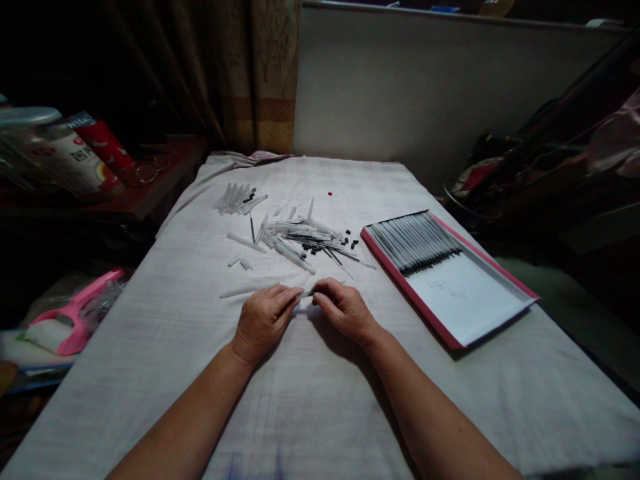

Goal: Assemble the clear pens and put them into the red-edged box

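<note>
My left hand (265,316) is closed around a translucent pen barrel (240,291), whose long end sticks out to the left. My right hand (345,310) pinches a thin, dark pen refill (311,293) at the barrel's right end; the fingers hide most of it. Just beyond my hands lies a loose heap of clear pen barrels (290,252) and black refills (341,252). Small black plugs (354,244) are scattered at the heap's right side. Short clear caps (241,263) rest left of it.
A pink-edged box lid (430,308) on the right holds a row of pens (413,240). Farther back lie a bundle of barrels (235,199) and a red plug (330,193). White cloth covers the table (310,400). Jars (75,157) stand on a side shelf.
</note>
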The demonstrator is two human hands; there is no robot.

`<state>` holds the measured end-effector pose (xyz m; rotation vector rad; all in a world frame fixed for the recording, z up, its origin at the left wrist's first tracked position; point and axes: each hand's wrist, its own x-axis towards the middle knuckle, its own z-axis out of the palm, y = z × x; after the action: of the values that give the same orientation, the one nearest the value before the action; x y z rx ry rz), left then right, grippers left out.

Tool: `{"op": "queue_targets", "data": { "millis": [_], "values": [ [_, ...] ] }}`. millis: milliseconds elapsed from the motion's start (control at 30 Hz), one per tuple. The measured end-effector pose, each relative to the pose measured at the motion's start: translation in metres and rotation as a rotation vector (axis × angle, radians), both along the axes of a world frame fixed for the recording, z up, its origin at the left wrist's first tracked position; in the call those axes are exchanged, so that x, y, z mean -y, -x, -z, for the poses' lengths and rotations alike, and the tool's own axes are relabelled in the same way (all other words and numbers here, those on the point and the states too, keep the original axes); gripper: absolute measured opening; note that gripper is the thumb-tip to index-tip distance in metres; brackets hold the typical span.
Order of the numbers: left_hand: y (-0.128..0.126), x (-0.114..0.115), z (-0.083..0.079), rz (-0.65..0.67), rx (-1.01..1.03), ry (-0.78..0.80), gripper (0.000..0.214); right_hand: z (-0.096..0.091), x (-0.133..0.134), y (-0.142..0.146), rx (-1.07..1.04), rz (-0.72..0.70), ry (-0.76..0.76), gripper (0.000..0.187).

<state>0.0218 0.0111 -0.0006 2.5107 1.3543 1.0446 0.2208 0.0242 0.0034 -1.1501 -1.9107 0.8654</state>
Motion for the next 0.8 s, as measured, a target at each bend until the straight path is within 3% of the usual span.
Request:
{"op": "queue_targets", "data": {
  "millis": [200,500,667,733,800],
  "values": [
    [0.001,-0.001,0.001,0.002,0.025,-0.045,0.021,0.001,0.001,0.01,0.046,0.082,0.016,0.023],
    [-0.001,-0.002,0.002,-0.001,0.024,-0.059,0.022,0.003,0.0,0.011,0.091,0.091,0.021,0.034],
    [-0.001,0.0,-0.009,-0.161,0.087,-0.132,0.021,0.007,-0.008,0.013,-0.104,0.235,0.078,0.04],
    [0.001,0.0,-0.01,-0.2,0.232,-0.045,0.018,0.008,-0.011,0.014,-0.207,0.313,0.093,0.043],
    [0.002,-0.003,-0.009,-0.231,0.482,0.177,0.026,0.009,-0.012,0.016,-0.271,0.32,0.08,0.044]
  ]
}}
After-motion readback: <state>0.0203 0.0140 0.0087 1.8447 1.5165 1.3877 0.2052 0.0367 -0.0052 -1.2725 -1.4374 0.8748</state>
